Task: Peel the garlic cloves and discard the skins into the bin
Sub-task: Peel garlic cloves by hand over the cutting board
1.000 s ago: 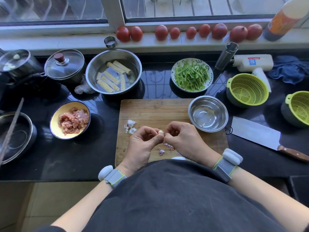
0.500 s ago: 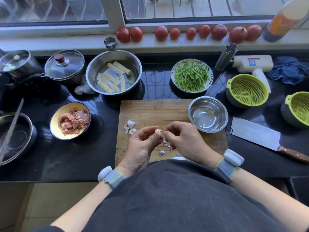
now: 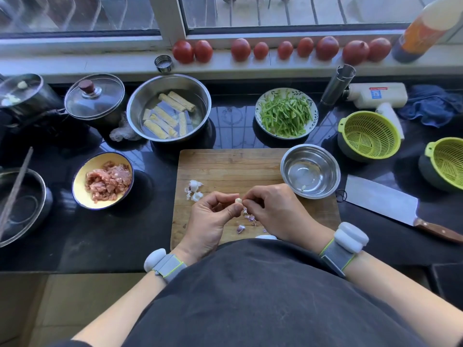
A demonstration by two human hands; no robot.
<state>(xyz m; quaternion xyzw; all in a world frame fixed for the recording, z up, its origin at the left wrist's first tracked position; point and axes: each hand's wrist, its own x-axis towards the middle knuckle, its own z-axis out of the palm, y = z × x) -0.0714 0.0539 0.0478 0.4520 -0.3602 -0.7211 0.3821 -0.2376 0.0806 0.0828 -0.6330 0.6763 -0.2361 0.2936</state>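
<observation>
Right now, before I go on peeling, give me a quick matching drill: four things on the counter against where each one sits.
Things:
1. garlic clove
2. small steel bowl
3. cleaver
4. yellow bowl of meat

Places:
A. on the dark counter, right of the cutting board
B. pinched between the left hand and right hand
C. on the dark counter, left of the board
D. on the board's far right corner

Pairs: 1-B, 2-D, 3-A, 4-C

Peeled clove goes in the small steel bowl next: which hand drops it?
Probably right hand: the small steel bowl sits just beyond it. The left hand would have to cross over. Both pinch the garlic clove.
</observation>
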